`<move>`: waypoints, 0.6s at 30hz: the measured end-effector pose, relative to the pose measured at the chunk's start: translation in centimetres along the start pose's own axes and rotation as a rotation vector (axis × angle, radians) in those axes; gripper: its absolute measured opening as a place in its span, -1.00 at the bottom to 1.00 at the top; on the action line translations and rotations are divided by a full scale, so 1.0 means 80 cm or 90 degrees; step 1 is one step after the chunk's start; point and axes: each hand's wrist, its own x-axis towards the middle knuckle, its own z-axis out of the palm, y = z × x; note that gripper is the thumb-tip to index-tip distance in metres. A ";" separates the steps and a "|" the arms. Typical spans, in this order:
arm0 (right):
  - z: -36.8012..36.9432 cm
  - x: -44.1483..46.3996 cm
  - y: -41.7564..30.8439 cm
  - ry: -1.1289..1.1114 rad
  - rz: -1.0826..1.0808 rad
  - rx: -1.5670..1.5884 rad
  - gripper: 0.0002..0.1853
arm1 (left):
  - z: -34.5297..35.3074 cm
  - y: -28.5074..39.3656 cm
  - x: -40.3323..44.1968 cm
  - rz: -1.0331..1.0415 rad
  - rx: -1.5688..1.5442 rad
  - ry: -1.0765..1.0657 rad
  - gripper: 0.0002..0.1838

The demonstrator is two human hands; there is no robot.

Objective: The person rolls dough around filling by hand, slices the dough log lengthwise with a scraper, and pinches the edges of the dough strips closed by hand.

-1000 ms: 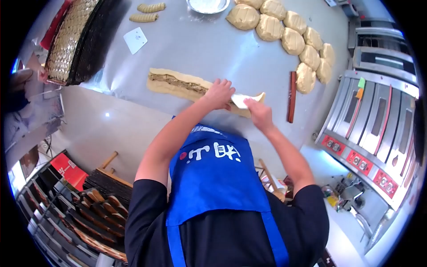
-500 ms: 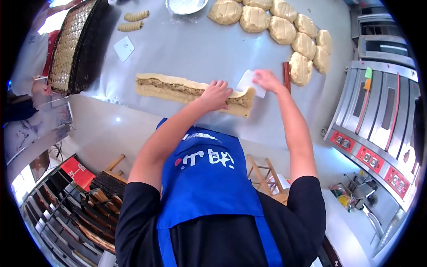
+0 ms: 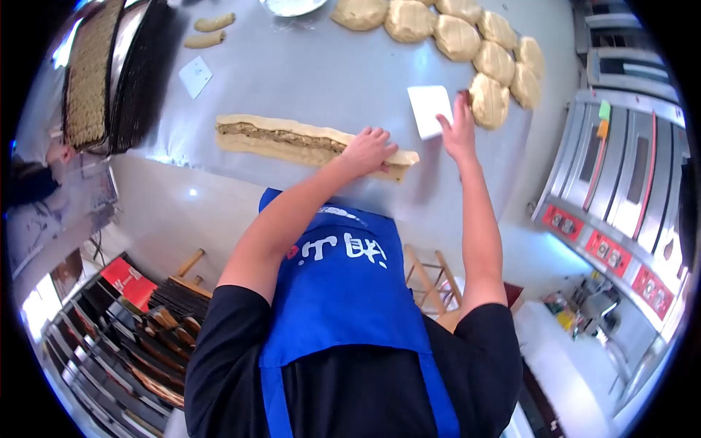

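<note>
A long strip of dough [image 3: 285,155] lies across the metal worktable, with a line of brown-green filling [image 3: 281,137] along it and its far edge raised beside the filling. My left hand [image 3: 369,152] is curled over the strip near its right end, fingers closed on the dough and hiding part of it. To the right, my right hand [image 3: 458,133] reaches forward with thumb and fingers apart. Its thumb is at the edge of a white dough scraper [image 3: 427,109]. Its fingertips are at a dark red stick [image 3: 466,94], mostly covered by the hand.
Several dough lumps [image 3: 456,38] sit at the back right. Another white scraper [image 3: 195,77], two ridged dough pieces [image 3: 204,39] and a white bowl [image 3: 292,6] are farther back. Filled trays [image 3: 91,80] stand left, near another person's hand [image 3: 60,152]. Ovens [image 3: 621,168] line the right.
My right hand has moved from the strip's right end toward the red stick, and its fingers have opened out. The scraper is now apart from the dough. My left hand stays on the strip.
</note>
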 end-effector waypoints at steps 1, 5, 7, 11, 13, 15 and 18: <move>0.002 0.002 0.003 0.039 -0.107 -0.121 -0.22 | -0.003 -0.002 0.001 -0.011 0.000 0.004 -0.39; -0.016 -0.054 -0.033 -0.456 0.013 0.323 -0.11 | -0.007 -0.014 -0.003 0.009 -0.016 -0.006 -0.31; 0.015 -0.094 -0.032 -0.402 -0.064 0.277 -0.14 | -0.015 -0.022 0.007 0.009 -0.011 -0.036 -0.28; 0.037 -0.140 -0.056 -0.190 0.074 0.385 -0.26 | -0.024 -0.026 0.007 0.047 0.044 0.002 -0.21; 0.038 -0.147 -0.061 -0.149 0.147 0.384 -0.37 | -0.018 -0.028 0.004 0.051 0.042 0.000 -0.20; 0.040 -0.152 -0.062 -0.103 0.221 0.378 -0.47 | -0.011 -0.028 0.004 0.062 0.038 -0.001 -0.19; 0.048 -0.154 -0.077 0.029 0.038 0.220 -0.72 | 0.000 -0.024 -0.001 0.056 0.021 0.042 -0.28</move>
